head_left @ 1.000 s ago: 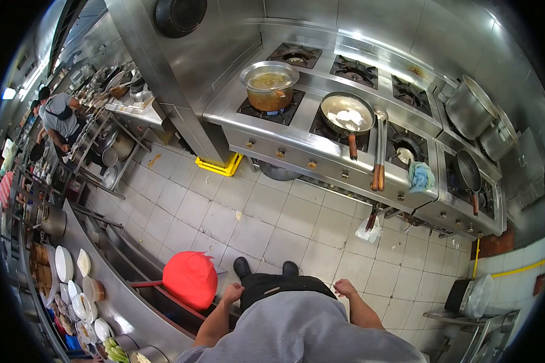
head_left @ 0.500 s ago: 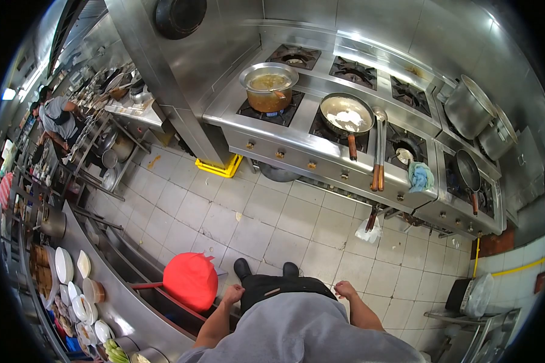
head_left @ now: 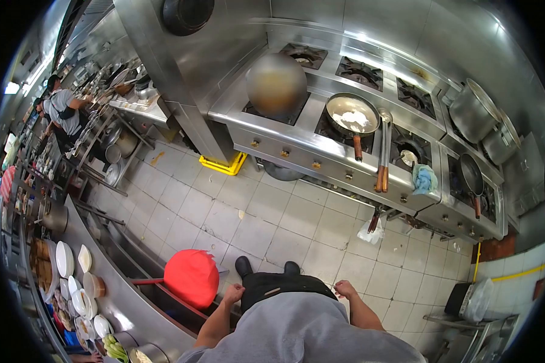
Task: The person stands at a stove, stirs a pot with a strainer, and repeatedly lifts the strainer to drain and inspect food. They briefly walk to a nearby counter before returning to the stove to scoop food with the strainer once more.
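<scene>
Hands first: my left hand (head_left: 232, 293) sits at my hip, fingers curled in on themselves and grasping nothing that I can see. It hangs just beside the red bag (head_left: 191, 277), close to it though I cannot tell whether they touch. My right hand (head_left: 344, 288) rests at the other hip, fingers loosely bent, also empty as far as I can make out. Between them I see my dark apron and, below it, two black shoes (head_left: 266, 267) planted on the tiled floor (head_left: 254, 212).

That red bag bulges over a bin slung against the long steel worktop (head_left: 97, 266) on my left, which carries stacks of white plates (head_left: 63, 261) and small bowls.

Well apart from me, across the floor, stands the gas range (head_left: 321, 148). On it I see a frying pan (head_left: 351, 115) with something white inside, its wooden handle pointing my way. Just beside that pan lie two ladles (head_left: 383, 151) with wooden grips. A big pot (head_left: 277, 83) at the range's left burner shows only as a blur. A blue cloth (head_left: 424, 178) lies on the front ledge, and a dark pan (head_left: 470, 174) sits on the next unit over. A yellow crate (head_left: 224, 163) rests on the floor under the range's corner.

Far off to the left, a person in a grey shirt (head_left: 63, 112) works at another station.
</scene>
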A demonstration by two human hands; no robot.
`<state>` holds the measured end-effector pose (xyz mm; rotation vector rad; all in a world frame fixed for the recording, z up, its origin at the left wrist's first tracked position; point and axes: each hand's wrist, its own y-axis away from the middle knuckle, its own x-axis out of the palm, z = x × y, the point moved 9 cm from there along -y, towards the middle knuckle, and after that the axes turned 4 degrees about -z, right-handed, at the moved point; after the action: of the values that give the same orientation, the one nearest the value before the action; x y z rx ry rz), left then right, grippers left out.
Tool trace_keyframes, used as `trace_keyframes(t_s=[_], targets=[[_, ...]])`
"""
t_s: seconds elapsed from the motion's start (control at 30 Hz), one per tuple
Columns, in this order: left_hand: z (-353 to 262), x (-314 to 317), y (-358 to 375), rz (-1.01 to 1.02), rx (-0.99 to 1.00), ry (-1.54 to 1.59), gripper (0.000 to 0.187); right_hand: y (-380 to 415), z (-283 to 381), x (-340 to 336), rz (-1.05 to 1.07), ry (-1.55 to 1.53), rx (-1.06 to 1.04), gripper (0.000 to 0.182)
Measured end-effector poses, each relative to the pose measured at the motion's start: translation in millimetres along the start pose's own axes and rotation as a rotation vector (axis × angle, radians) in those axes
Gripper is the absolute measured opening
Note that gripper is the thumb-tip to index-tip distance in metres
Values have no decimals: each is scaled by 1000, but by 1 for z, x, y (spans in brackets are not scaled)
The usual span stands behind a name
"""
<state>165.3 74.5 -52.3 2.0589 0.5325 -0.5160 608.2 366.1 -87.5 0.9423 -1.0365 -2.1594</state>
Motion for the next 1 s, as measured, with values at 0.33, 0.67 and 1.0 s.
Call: trace_keyframes(t_s=[0.33, 0.67, 1.0], targets=[[2, 3, -5, -2, 8, -28, 35, 1, -4, 1, 9, 10, 9, 24], [-2, 2, -3, -5, 1, -18, 35, 4, -7, 2, 8, 13, 28, 27], [0, 2, -2, -27, 9, -22, 35, 2, -5, 4, 20, 3, 22, 29]])
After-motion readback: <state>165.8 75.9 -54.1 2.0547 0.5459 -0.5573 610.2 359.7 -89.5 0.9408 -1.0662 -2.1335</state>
